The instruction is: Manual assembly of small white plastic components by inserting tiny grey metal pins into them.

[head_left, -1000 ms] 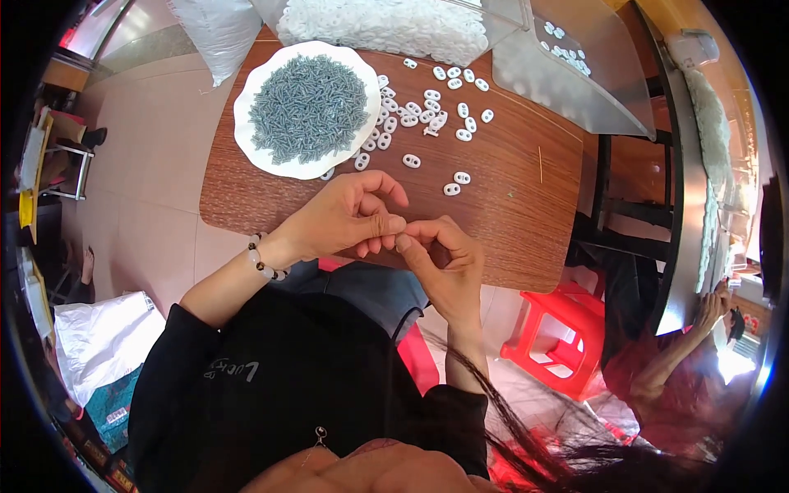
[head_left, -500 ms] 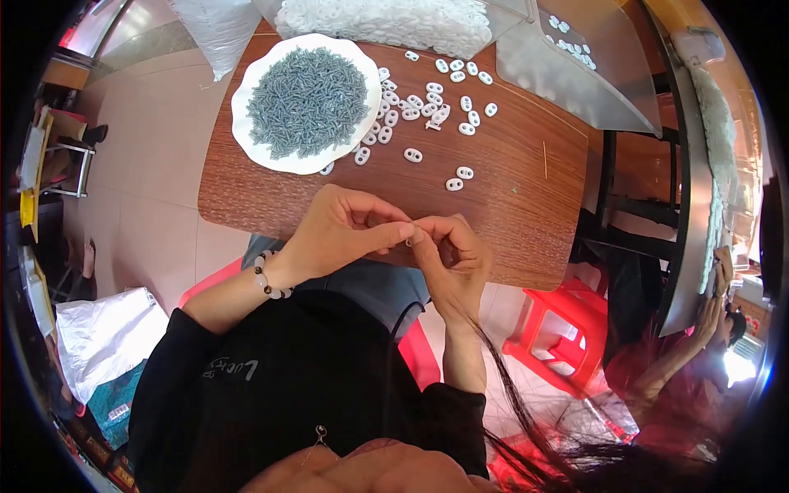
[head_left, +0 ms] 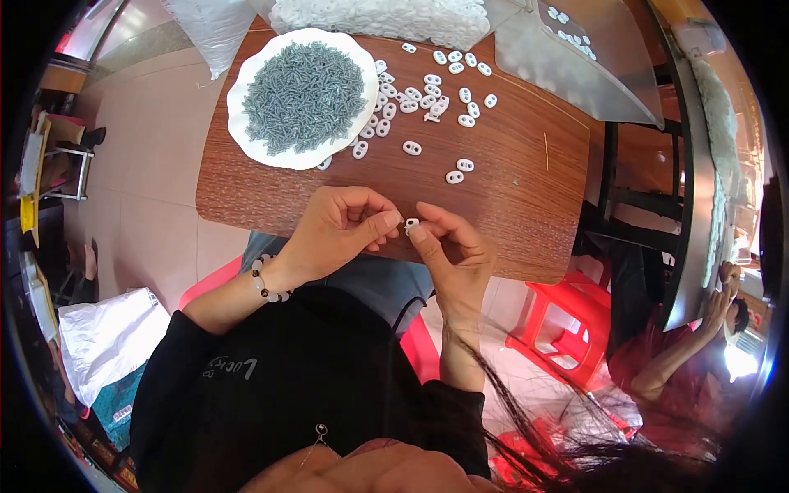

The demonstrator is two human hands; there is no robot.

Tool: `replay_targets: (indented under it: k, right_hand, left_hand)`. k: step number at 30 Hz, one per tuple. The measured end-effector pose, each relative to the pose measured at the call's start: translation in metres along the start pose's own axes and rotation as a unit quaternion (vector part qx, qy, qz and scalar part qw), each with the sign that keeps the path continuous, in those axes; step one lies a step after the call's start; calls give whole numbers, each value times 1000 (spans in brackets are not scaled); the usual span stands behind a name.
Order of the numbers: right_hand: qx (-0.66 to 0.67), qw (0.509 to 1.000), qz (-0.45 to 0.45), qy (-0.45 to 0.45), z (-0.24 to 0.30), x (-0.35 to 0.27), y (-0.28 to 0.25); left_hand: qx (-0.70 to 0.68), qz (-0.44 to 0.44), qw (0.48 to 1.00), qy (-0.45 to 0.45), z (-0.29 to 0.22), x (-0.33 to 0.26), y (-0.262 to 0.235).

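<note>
Between the thumb and fingers of my right hand (head_left: 456,255) is a small white plastic piece with holes (head_left: 412,223), held over the table's near edge. Just left of it, my left hand (head_left: 349,226) is closed in a pinch, thumb against forefinger. Whatever lies in that pinch is too small to name. Beyond my hands, several like white two-holed pieces (head_left: 412,148) lie loose on the brown wooden table (head_left: 509,197). A white scalloped plate (head_left: 238,107) heaped with small grey-blue screw-like pins (head_left: 304,99) stands at the far left.
A heap of white pieces (head_left: 382,23) fills a clear container at the back. At the back right is a translucent bin (head_left: 575,74). A white sack (head_left: 215,33) hangs at the far left. A red stool (head_left: 563,324) and another person (head_left: 682,370) are on the right.
My fingertips, together before, have come slightly apart. The white piece now shows clearly in my right hand. The view has shifted a little.
</note>
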State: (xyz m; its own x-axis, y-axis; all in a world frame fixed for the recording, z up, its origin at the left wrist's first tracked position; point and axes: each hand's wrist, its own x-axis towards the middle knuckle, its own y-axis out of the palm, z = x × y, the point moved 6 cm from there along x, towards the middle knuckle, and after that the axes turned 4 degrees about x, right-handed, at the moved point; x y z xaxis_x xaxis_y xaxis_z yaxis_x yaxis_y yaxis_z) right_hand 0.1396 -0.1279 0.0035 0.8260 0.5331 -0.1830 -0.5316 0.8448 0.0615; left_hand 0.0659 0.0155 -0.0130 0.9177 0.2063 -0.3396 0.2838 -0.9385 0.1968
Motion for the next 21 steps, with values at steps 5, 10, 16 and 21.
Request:
replay_targets:
  k: [5, 10, 16, 21]
  right_hand:
    - [81, 996, -32, 33, -6, -1, -4]
    - [119, 991, -39, 36, -8, -2, -1]
    - [123, 991, -39, 35, -8, -3, 1]
    - [104, 994, -36, 23, -8, -2, 1]
  left_hand:
    - [15, 0, 1000, -8, 0, -1, 0]
    - [13, 2, 1000, -25, 4, -1, 0]
    - [-7, 3, 999, -37, 6, 0, 1]
    - [6, -3, 999, -40, 5, -1, 1]
